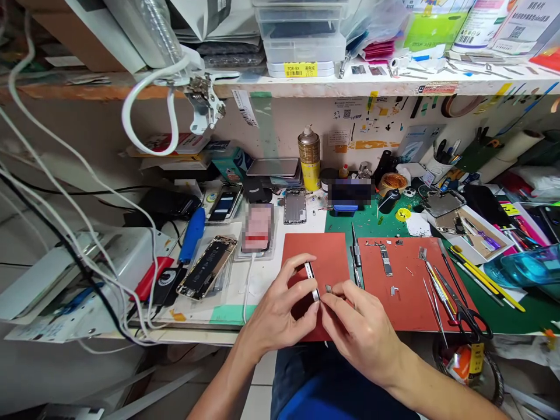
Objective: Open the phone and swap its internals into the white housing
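My left hand [284,306] grips a phone frame [311,281] between thumb and fingers. The frame is turned so that its narrow silver edge with small dark holes faces up. Close against the lower end of that edge is my right hand [356,315], its thumb and index finger pinched together. Whatever lies in that pinch is too small to make out. A small grey metal part [328,289] shows just beyond the right fingertips. Both hands are over the reddish-brown mat [315,248] at the front of the bench.
A screwdriver [356,248], a logic board [385,259], tweezers [433,309] and scissors [470,321] lie to the right. Leftward are an opened phone [207,267], a cabled phone [258,230] and hanging white cables [87,163]. A spray can [310,157] stands behind, under a loaded shelf [271,87].
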Demonstrator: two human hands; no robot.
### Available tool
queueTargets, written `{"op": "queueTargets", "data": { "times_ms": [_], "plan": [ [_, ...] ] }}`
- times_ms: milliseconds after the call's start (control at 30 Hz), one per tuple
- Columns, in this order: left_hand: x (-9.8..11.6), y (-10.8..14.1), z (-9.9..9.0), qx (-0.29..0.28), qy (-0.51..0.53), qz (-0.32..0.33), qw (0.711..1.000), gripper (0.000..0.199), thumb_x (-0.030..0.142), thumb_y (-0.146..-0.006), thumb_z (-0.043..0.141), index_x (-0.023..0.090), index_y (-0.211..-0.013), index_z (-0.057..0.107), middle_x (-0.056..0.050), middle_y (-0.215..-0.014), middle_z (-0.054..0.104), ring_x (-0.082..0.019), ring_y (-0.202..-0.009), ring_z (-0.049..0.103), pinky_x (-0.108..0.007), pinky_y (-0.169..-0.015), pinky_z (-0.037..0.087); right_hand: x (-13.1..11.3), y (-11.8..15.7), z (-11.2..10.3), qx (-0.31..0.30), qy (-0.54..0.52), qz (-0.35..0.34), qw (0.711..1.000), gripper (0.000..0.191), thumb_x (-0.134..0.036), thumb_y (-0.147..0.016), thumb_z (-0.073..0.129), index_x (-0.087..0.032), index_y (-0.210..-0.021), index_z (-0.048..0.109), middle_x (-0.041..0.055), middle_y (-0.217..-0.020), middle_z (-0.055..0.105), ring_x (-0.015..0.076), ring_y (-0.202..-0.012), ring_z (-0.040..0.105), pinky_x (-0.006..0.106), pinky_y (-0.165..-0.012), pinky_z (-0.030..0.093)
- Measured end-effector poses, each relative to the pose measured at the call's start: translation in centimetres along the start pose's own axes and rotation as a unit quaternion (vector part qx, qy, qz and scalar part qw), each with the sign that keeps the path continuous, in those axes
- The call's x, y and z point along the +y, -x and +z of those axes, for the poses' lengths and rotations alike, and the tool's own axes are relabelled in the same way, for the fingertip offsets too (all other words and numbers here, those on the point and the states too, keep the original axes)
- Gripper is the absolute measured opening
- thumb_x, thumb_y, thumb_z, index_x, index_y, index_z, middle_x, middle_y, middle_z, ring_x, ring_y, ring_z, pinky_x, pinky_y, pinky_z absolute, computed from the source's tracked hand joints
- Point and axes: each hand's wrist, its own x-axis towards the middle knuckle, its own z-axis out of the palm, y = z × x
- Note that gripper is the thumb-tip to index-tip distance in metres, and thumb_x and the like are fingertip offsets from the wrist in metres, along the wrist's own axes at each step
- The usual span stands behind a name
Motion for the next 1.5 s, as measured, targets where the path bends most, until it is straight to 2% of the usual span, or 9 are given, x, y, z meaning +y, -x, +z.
{"op": "queueTargets", "data": {
  "times_ms": [167, 467, 633, 933, 1267, 1500],
  "plan": [
    [0.0, -0.4, 0.0, 0.017, -0.008, 0.002, 1.0, 0.035, 0.006, -0.096, 0.061, 0.026, -0.124, 0.058, -0.017, -0.152, 0.052, -0.028, -0.135, 0.059, -0.045, -0.103, 0.057, 0.2, 0.7, 1.2, 0.036, 0.026, -0.008, 0.999, 0.016, -0.002, -0.102, 0.062, -0.011, -0.107, 0.074, 0.0096, -0.088, 0.069, 0.0193, -0.075, 0.065, 0.031, -0.066, 0.059],
    [0.1, -1.1, 0.2, 0.039, -0.015, -0.021, 0.999, 0.034, 0.004, -0.093, 0.062, 0.026, -0.119, 0.056, -0.014, -0.149, 0.055, -0.025, -0.126, 0.062, -0.042, -0.099, 0.056, 0.2, 0.9, 2.1, 0.052, 0.026, 0.014, 0.998, 0.013, -0.004, -0.103, 0.064, -0.011, -0.106, 0.074, 0.0098, -0.088, 0.07, 0.0191, -0.074, 0.066, 0.031, -0.067, 0.059],
    [0.1, -1.2, 0.3, 0.049, -0.021, -0.035, 0.998, 0.038, 0.004, -0.09, 0.063, 0.027, -0.118, 0.055, -0.013, -0.145, 0.056, -0.028, -0.134, 0.058, -0.047, -0.104, 0.054, 0.5, 1.0, 2.6, 0.049, 0.037, 0.02, 0.998, 0.013, -0.005, -0.104, 0.062, -0.011, -0.107, 0.074, 0.009, -0.086, 0.07, 0.0188, -0.073, 0.065, 0.031, -0.065, 0.057],
    [-0.2, -1.2, 0.4, 0.062, 0.004, -0.07, 0.996, 0.04, 0.003, -0.085, 0.063, 0.029, -0.113, 0.052, -0.011, -0.141, 0.057, -0.031, -0.135, 0.057, -0.056, -0.109, 0.049, 0.6, 1.1, 2.9, 0.039, 0.056, 0.02, 0.997, 0.015, -0.007, -0.107, 0.058, -0.011, -0.109, 0.073, 0.0079, -0.086, 0.07, 0.0188, -0.073, 0.063, 0.033, -0.065, 0.055],
    [-0.9, -1.0, 0.4, 0.075, 0.047, -0.125, 0.988, 0.038, 0.005, -0.085, 0.066, 0.029, -0.11, 0.05, -0.011, -0.145, 0.053, -0.033, -0.138, 0.056, -0.058, -0.113, 0.047, 1.0, 1.6, 3.7, 0.022, 0.085, 0.012, 0.996, 0.018, -0.006, -0.107, 0.056, -0.01, -0.107, 0.073, 0.0063, -0.083, 0.065, 0.0187, -0.072, 0.058, 0.032, -0.066, 0.05],
    [-1.3, -0.7, 0.4, 0.089, 0.07, -0.137, 0.984, 0.037, 0.007, -0.085, 0.068, 0.028, -0.109, 0.049, -0.012, -0.145, 0.052, -0.033, -0.137, 0.058, -0.055, -0.107, 0.051, 1.2, 1.8, 4.0, 0.011, 0.108, 0.01, 0.994, 0.02, -0.005, -0.107, 0.054, -0.01, -0.107, 0.073, 0.0057, -0.081, 0.063, 0.0188, -0.07, 0.055, 0.033, -0.064, 0.049]
  ]
}}
